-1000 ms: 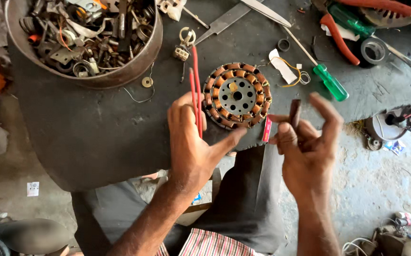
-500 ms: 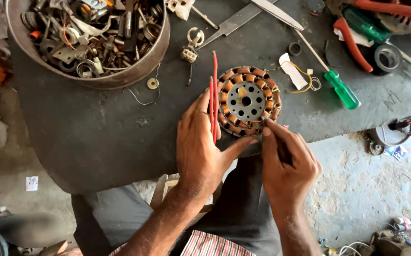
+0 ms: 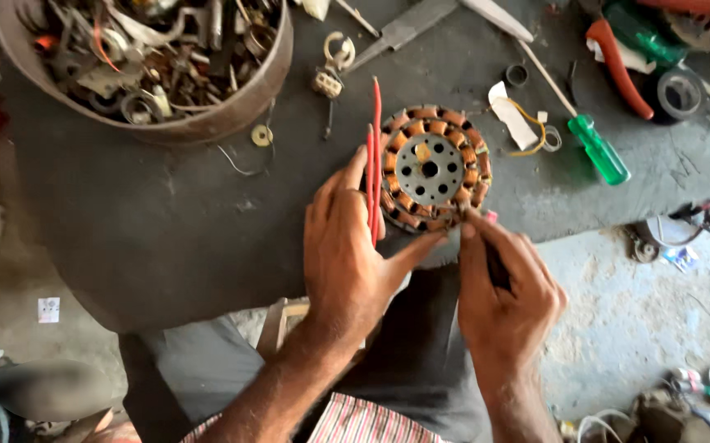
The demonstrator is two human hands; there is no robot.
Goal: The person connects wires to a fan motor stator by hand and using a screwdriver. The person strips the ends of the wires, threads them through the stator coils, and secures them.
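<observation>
Dark worktop [image 3: 166,238] holds a copper-wound stator [image 3: 432,168]. Left hand [image 3: 351,254], fingers spread open, steadies its edge beside red wires [image 3: 374,164]. Right hand [image 3: 504,291] is curled closed around what seems a thin dark tool [image 3: 493,261] at the rim.

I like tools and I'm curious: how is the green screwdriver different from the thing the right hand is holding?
The green screwdriver lies alone on the table, untouched; the dark tool is gripped in the right hand.

The screwdriver's clear green handle shows fully; the dark tool is mostly hidden by fingers.

The dark tool's tip meets the round copper-wound coil; the screwdriver lies apart from it.

Both are slim hand tools.
</observation>
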